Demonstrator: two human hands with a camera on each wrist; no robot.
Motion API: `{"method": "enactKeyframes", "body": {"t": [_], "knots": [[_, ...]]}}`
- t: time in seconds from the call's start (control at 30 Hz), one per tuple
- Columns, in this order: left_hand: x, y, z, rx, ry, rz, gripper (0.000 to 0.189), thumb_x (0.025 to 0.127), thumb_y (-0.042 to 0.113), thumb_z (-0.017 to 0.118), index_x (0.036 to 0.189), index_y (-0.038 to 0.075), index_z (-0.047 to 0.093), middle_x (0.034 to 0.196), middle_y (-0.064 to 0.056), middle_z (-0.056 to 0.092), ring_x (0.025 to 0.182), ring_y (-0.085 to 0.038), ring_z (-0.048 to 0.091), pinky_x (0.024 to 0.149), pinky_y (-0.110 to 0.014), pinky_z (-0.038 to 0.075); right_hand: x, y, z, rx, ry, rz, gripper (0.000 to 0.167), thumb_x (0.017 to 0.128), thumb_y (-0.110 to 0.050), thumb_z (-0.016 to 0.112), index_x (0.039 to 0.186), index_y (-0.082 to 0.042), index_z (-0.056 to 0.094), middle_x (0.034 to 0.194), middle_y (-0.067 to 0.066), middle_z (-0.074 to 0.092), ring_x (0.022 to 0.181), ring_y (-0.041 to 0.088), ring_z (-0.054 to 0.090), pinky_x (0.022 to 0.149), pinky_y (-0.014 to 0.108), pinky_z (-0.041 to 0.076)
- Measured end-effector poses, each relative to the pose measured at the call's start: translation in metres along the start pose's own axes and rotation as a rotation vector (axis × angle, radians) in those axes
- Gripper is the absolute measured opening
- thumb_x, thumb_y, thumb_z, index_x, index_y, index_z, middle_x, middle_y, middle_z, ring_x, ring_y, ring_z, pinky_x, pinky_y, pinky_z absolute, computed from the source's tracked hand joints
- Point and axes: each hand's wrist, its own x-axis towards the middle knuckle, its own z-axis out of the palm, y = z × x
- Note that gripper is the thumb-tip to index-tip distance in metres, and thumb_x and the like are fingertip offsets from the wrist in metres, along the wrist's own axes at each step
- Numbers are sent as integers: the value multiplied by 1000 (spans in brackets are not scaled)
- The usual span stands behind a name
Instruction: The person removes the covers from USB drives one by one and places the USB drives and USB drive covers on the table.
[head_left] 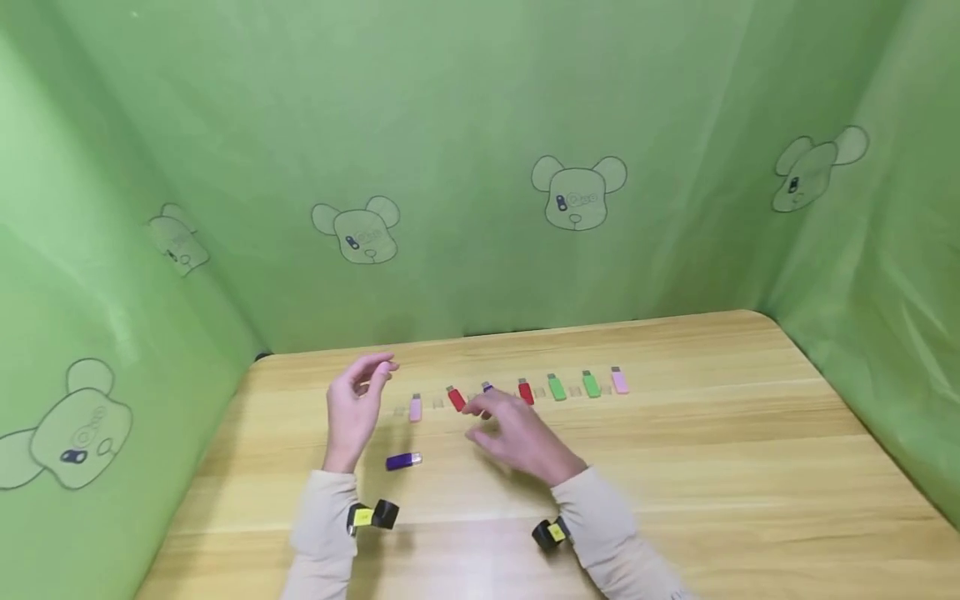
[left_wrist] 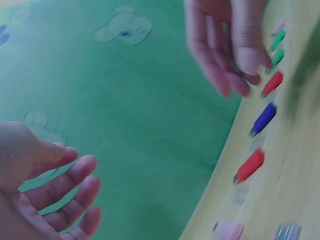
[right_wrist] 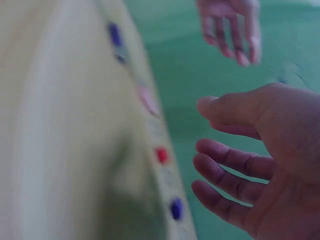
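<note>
My left hand is raised over the table's left part with loosely bent fingers and nothing in them. Below and to its right a purple USB stick with a clear cap on its plug lies on its own. My right hand hovers near the middle of a row of USB sticks, also holding nothing, its fingers spread in the right wrist view. In the row, left to right, lie a pink stick, a red stick, a purple stick, another red stick, two green sticks and another pink stick.
Several small clear caps, such as one clear cap, lie between the sticks in the row. The wooden table reaches back to a green curtain with bear-head drawings, which also hangs along both sides.
</note>
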Motion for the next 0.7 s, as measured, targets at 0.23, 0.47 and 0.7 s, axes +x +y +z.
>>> {"method": "enactKeyframes", "body": {"t": [0.23, 0.47, 0.7], "knots": [[-4, 2, -24, -32, 19, -85, 24, 97, 17, 60, 115, 3, 68, 108, -17, 72, 89, -11, 67, 78, -14, 55, 17, -29, 45, -161, -119, -109, 38, 88, -28, 71, 123, -18, 63, 128, 1, 60, 120, 19, 57, 105, 36, 50], [-5, -8, -22, -55, 31, -77, 20, 97, 17, 60, 111, 7, 70, 105, -13, 73, 91, -21, 68, 76, -17, 56, 37, -45, 76, -249, -112, -236, 37, 83, -30, 77, 116, -15, 68, 114, 2, 63, 101, 13, 58, 90, 24, 54], [-6, -11, -22, -55, 34, -72, 19, 97, 14, 60, 110, 4, 70, 105, -18, 73, 88, -19, 68, 74, -16, 56, 41, -53, 89, -348, -108, -268, 12, 86, -19, 73, 98, -15, 73, 94, -1, 67, 83, 9, 61, 77, 18, 55]]}}
